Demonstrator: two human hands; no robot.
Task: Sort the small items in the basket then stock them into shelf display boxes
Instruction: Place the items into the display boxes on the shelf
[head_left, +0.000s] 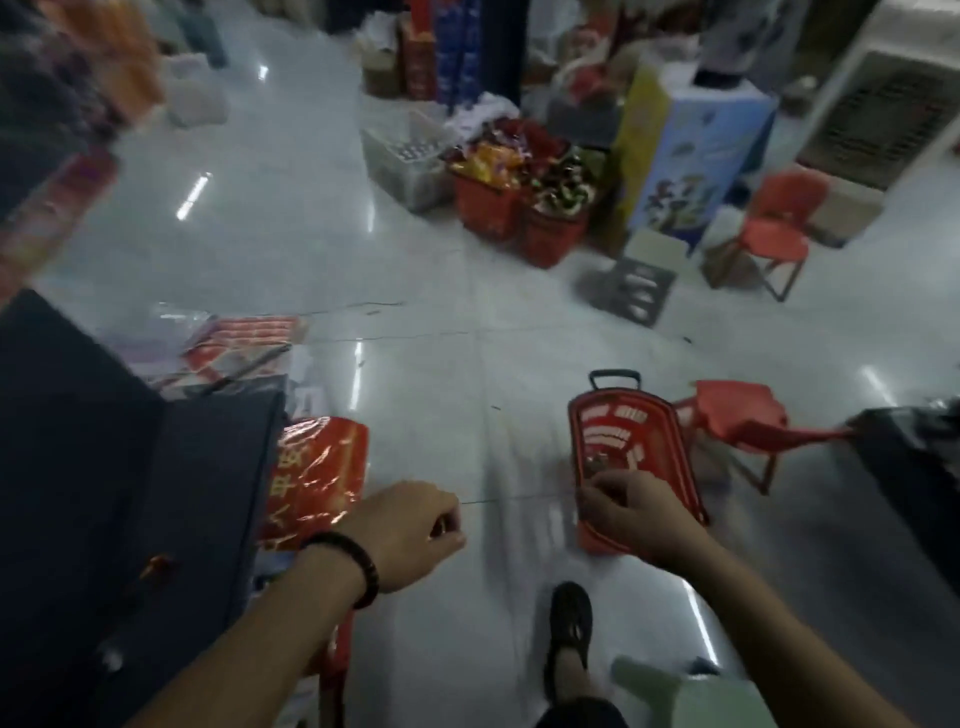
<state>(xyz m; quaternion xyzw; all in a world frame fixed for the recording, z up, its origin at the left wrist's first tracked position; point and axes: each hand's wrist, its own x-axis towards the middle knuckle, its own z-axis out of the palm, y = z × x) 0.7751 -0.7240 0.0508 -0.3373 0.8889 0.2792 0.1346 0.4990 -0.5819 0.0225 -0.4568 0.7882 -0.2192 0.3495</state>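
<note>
Two hands are out front over the glossy pale tiled floor (415, 260), and the view is badly blurred. The left hand (410, 530), a dark beaded bracelet (348, 564) on its wrist, hangs knuckles-up with the fingers curled under. Its grip is closed in, but whether anything sits inside it, I cannot tell.

Over to the right hand (634, 514): it's down at the near end of the long red plastic basket with the black handle (628, 436), which stands on the floor just ahead of the person's dark sandalled foot (571, 623). The fingertips are bunched together right beside a little cluster of small items (597, 462) lying on the basket's bottom. That grip looks drawn together too, though the blur hides whether it has hold of one.

Just right of the basket, a red plastic stool (737, 410) lies tipped. Left of the left hand, a shiny red foil bag with gold characters (317, 467) leans against a big dark boxy unit (104, 467).

Well back across the floor, two more red baskets, one (488, 208) beside the other (556, 234), are heaped with bright packets next to a clear plastic crate (405, 156). A red chair (779, 218) stands further right.
</note>
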